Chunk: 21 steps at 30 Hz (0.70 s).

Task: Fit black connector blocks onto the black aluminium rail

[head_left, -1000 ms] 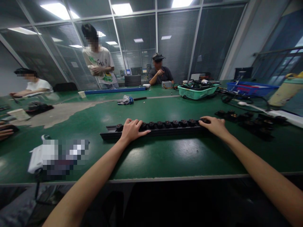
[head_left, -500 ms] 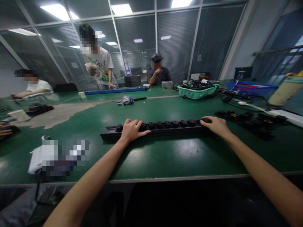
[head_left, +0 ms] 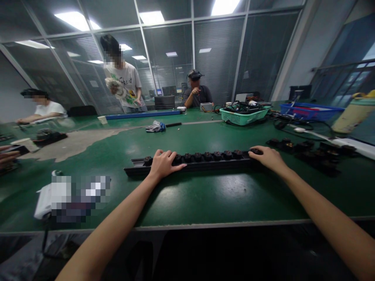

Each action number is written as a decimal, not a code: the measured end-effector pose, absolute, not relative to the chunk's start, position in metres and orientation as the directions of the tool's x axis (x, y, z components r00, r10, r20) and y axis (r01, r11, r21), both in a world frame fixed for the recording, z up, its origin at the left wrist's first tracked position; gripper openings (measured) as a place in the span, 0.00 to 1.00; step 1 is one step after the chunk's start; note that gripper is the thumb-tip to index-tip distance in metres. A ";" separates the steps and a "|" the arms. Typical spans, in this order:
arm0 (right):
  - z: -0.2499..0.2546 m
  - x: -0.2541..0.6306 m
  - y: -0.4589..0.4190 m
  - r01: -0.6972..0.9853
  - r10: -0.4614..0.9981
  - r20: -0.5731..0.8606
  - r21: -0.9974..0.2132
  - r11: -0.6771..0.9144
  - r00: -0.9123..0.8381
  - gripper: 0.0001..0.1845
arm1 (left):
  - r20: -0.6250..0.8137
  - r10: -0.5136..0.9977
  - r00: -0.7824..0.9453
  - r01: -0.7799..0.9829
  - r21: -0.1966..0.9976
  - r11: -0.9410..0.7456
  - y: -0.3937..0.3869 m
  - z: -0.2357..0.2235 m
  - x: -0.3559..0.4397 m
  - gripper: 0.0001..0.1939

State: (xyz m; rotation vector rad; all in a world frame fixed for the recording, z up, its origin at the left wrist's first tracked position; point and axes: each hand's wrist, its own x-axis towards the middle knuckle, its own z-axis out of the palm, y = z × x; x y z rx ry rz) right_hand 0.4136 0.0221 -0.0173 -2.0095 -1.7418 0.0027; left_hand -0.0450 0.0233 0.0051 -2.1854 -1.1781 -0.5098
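1. Moved since 0.5 s ago: standing co-worker (head_left: 125, 84) draws an arm back from the blue bar (head_left: 143, 114) to the waist; neighbour's hand (head_left: 8, 157) at far left edge is higher; whole view shifts slightly. Own hands and rail keep their places, so the work itself looks unchanged: a steady hold, I judge.
2. Nearest: bench (head_left: 187, 203) front edge, running across below the rail. Green surface between the two, so there's room to draw the rail toward the body.
3. Left hand (head_left: 164, 164): clamped across the black rail (head_left: 211, 166), fingers over the far side, thumb along the near wall. Rail's left end sticks out past it.
4. Right hand (head_left: 266, 157): thumb and fingers together on a dark end piece (head_left: 257, 151) at the rail's right end; whether it's seated, can't tell.
5. Rail lies crosswise on bench, round black pieces (head_left: 207, 156) in a row between the hands.
6. Tighter sides: partly blurred white object (head_left: 43, 208) near left; loose black parts (head_left: 316, 154) just beyond the right hand, white power strip (head_left: 360, 147) past them.
7. Farther: crumpled glove or cloth (head_left: 156, 126), green basket (head_left: 244, 118), blue tray (head_left: 315, 113), all well apart from rail.
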 end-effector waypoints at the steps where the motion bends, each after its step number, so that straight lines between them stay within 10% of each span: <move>1: -0.017 0.414 0.022 0.932 0.933 0.298 -0.351 -0.088 0.200 0.30 | 0.580 0.617 0.532 0.845 -0.320 -0.429 0.023 0.005 -0.045 0.33; 21: -0.016 0.430 0.024 0.921 0.942 0.222 -0.354 -0.163 0.251 0.30 | 0.577 0.621 0.531 0.847 -0.329 -0.419 0.022 0.005 -0.043 0.33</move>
